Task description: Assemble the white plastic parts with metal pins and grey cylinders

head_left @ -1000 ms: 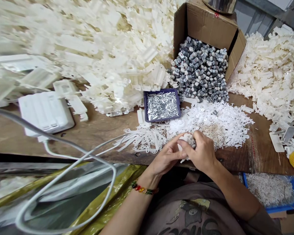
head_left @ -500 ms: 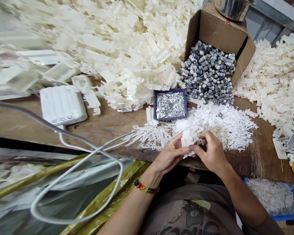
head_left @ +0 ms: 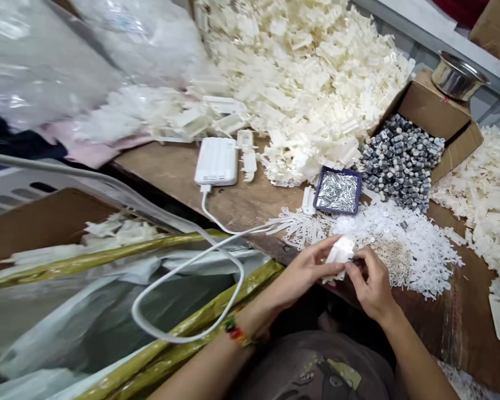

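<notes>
My left hand (head_left: pixel 306 270) is closed around a white plastic housing (head_left: pixel 340 253), its thumb along the near side and fingers on the far side. Against the right end of this piece, my right hand (head_left: pixel 373 280) is pinched, thumb and forefinger together. Whatever lies between those right fingertips is too small and covered to make out. Just beyond the hands spreads a heap of small white plastic pieces (head_left: pixel 429 258), with beige pins (head_left: pixel 394 261) among them. Flat white strips (head_left: pixel 302 228) lie fanned out to the left.
A purple tray (head_left: pixel 317 206) holds metal pins. Behind it, small grey motors (head_left: pixel 404 161) spill from a cardboard box (head_left: pixel 429 108) with a metal bowl (head_left: pixel 458 78) on top. Cream plastic parts (head_left: pixel 308 72) are piled high. A white power bank (head_left: pixel 216 161) trails a looping cable (head_left: pixel 187 336).
The view has swung left, so the bench contents appear farther right and lower. Both hands stay together at the white plastic housing, which looks turned to a different angle.
</notes>
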`<state>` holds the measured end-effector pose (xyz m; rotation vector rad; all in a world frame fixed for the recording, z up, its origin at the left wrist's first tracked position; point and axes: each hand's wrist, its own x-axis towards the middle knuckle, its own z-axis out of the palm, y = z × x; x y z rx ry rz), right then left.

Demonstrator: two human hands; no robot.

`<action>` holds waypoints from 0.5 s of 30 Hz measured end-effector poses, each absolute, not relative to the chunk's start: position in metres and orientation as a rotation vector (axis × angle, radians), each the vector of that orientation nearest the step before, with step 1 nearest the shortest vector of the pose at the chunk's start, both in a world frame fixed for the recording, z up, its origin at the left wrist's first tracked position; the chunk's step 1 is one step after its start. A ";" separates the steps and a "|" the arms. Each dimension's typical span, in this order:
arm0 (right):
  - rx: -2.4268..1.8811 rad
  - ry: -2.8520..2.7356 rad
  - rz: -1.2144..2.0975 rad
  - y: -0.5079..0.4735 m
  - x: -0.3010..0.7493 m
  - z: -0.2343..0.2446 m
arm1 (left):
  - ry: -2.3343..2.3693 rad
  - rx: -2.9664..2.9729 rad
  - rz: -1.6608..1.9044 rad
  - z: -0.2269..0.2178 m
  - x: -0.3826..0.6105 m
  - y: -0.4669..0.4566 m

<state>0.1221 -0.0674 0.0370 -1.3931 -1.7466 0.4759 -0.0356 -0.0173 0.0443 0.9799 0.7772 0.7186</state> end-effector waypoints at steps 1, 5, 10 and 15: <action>-1.356 -1.779 0.508 -0.056 0.117 0.040 | 0.885 1.114 0.766 0.045 -0.052 -0.017; -1.349 -2.030 0.298 0.018 0.084 0.051 | 1.257 1.539 0.966 0.031 -0.130 -0.025; -1.584 -2.496 -0.203 0.100 0.036 0.046 | 1.874 1.914 0.449 0.001 -0.205 -0.040; -1.678 -2.544 -0.296 0.129 0.033 0.040 | 1.965 2.027 0.230 -0.003 -0.217 -0.045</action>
